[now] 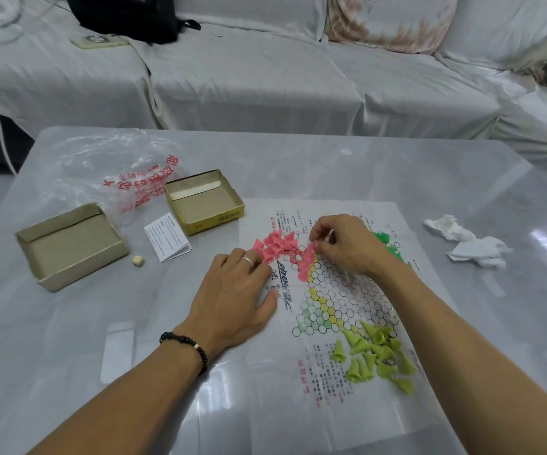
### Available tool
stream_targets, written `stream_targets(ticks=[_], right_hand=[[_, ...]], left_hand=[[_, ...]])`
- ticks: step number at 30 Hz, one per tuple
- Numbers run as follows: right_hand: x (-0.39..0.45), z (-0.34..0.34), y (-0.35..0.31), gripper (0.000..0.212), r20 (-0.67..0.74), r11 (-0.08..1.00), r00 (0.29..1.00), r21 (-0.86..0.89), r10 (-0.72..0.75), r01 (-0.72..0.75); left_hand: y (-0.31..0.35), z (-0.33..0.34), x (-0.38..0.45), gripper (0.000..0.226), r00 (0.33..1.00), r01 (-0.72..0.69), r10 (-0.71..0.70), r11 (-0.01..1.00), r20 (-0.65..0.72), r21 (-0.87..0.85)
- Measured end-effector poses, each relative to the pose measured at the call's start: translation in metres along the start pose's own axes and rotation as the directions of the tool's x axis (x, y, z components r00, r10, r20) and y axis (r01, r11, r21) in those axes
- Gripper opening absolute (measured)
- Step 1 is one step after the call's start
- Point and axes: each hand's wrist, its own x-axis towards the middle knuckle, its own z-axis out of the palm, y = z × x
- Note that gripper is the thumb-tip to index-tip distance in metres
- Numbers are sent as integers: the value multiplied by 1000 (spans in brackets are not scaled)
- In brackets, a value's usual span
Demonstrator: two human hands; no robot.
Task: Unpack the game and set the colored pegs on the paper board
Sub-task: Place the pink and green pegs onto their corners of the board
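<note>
Fingers (pixel 318 238) of your right hand (pixel 347 246) pinch a pink peg (pixel 311 247) at the far left corner of the board (pixel 338 290). Your left hand (pixel 236 293) lies flat with fingers straight, pressing the board's left edge onto the surface (pixel 331 165).

More pink pegs (pixel 277 246) sit heaped just left of the one you hold, some already placed on the pink circles beside it. Dark green pegs (pixel 385 241) show past your right hand at the far right, mostly hidden. Yellow-green pegs (pixel 377 354) lie tipped over in a loose pile at the near right of the board.

Judging by their look, the pegs are small, light, hard plastic cones with flared bases; they should topple at a nudge, so take each by its narrow top and set the base down squarely. The board is thin creased paper and will likely slide or lift, so keep a hand on it.

Printing on the board is red and black Chinese text, too small to read. Left of it lie a folded leaflet (pixel 168 236), a die (pixel 137 260), two open box halves (pixel 68 246) (pixel 204 200), the farther with a yellow printed side, and a clear bag (pixel 117 172) with red characters. Crumpled tissue (pixel 466 243) lies at the right.
</note>
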Motion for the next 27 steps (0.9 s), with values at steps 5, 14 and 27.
stream_targets(ticks=[5, 14, 27], right_hand=[[-4, -1, 1, 28, -20, 1000, 1000, -18, 8, -8], [9, -5, -35, 25, -116, 986, 986, -132, -120, 104], [10, -6, -34, 22, -208, 998, 978, -66, -17, 3]], left_hand=[[0, 0, 0, 30, 1000, 1, -1, 1000, 6, 2], [1, -1, -1, 27, 999, 32, -31, 999, -10, 26], [0, -2, -1, 26, 1000, 8, -8, 1000, -20, 23]])
